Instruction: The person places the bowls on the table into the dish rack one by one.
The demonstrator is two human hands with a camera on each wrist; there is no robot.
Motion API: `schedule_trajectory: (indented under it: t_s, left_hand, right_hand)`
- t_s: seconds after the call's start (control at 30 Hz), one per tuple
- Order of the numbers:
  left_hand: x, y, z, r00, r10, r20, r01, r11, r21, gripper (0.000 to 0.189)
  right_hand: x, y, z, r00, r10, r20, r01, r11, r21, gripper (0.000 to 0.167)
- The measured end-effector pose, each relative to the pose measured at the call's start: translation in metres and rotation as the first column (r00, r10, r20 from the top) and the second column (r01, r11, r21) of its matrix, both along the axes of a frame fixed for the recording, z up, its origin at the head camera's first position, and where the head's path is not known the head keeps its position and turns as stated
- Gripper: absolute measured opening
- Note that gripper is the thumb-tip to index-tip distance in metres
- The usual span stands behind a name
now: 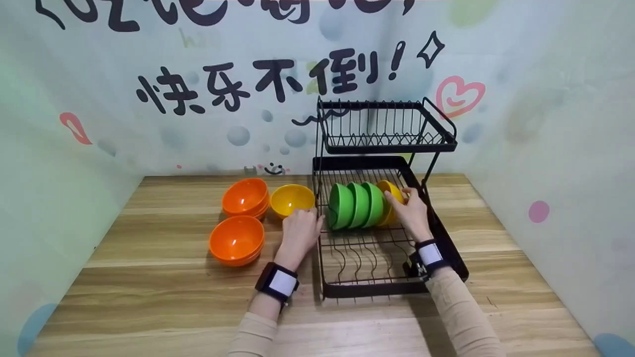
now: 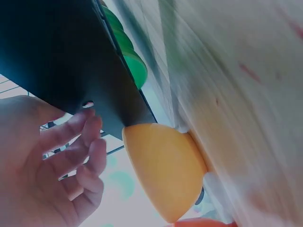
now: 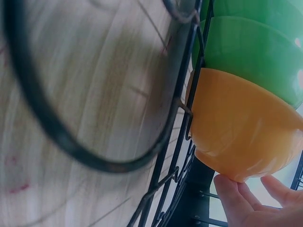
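My right hand [image 1: 412,210] holds a yellow bowl [image 3: 241,125] by its base, fingertips at the foot. That bowl stands on edge in the lower tier of a black dish rack [image 1: 367,288], beside several green bowls [image 1: 341,206] in a row. My left hand [image 1: 300,230] is at the rack's left side, fingers loosely bent near the black side panel [image 2: 61,56] with nothing visible in them. Just beyond it, another yellow bowl [image 1: 292,199] sits upright on the table, also seen close up in the left wrist view as a yellow bowl [image 2: 163,165].
Stacked orange bowls [image 1: 245,196] stand left of the yellow bowl on the wooden table [image 1: 149,297]. More nested orange bowls [image 1: 237,240] are in front of them. The rack's upper tier [image 1: 389,148] overhangs the back of the lower one. A printed curtain [image 1: 238,119] hangs behind.
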State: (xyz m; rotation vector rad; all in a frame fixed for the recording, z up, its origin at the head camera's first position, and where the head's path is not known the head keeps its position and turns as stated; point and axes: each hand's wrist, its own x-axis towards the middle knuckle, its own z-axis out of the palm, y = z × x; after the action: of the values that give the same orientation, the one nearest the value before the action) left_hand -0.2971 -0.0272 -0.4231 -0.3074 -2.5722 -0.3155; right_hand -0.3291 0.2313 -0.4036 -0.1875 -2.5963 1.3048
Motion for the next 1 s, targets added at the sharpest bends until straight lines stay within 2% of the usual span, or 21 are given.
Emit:
schedule_trajectory:
  t_s: [0.1,0.17,0.33,0.47,0.63,0.73,1.0]
  left_hand:
    - [-0.006,-0.006,0.002,0.998,0.007,-0.055,-0.010,0.999,-0.045,0.016]
    - [-0.009,-0.011,0.002,0.997,0.006,-0.083,-0.012,0.997,-0.077,0.020]
    - [-0.014,-0.021,0.003,0.996,-0.017,-0.085,0.005,0.989,-0.145,0.030]
    - [-0.017,-0.024,0.003,0.999,-0.016,-0.029,0.010,0.980,-0.199,0.030]
    - [-0.022,-0.025,0.002,0.997,-0.005,0.082,0.023,0.973,-0.228,0.024]
    - [-0.025,-0.025,0.001,0.995,-0.002,0.103,0.026,0.971,-0.237,0.020]
    - [-0.029,-0.028,-0.007,1.000,-0.023,0.006,0.024,0.974,-0.226,0.013]
  right_hand:
    - [0.000,0.000,0.001,1.000,-0.005,0.003,0.005,1.000,0.003,0.072]
    - [0.000,0.000,0.001,1.000,-0.008,0.002,0.008,1.000,0.008,0.071]
    - [0.000,0.000,0.000,1.000,-0.004,-0.007,0.004,1.000,0.024,0.071]
    - [0.000,0.000,0.000,1.000,0.007,-0.008,-0.007,1.000,0.029,0.071]
    - [0.000,-0.001,0.000,1.000,0.015,-0.002,-0.014,0.999,0.034,0.071]
    - [0.000,-0.001,0.000,1.000,0.025,-0.002,-0.024,0.999,0.035,0.072]
    - [0.000,0.000,0.001,0.999,0.037,-0.007,-0.037,0.999,0.007,0.072]
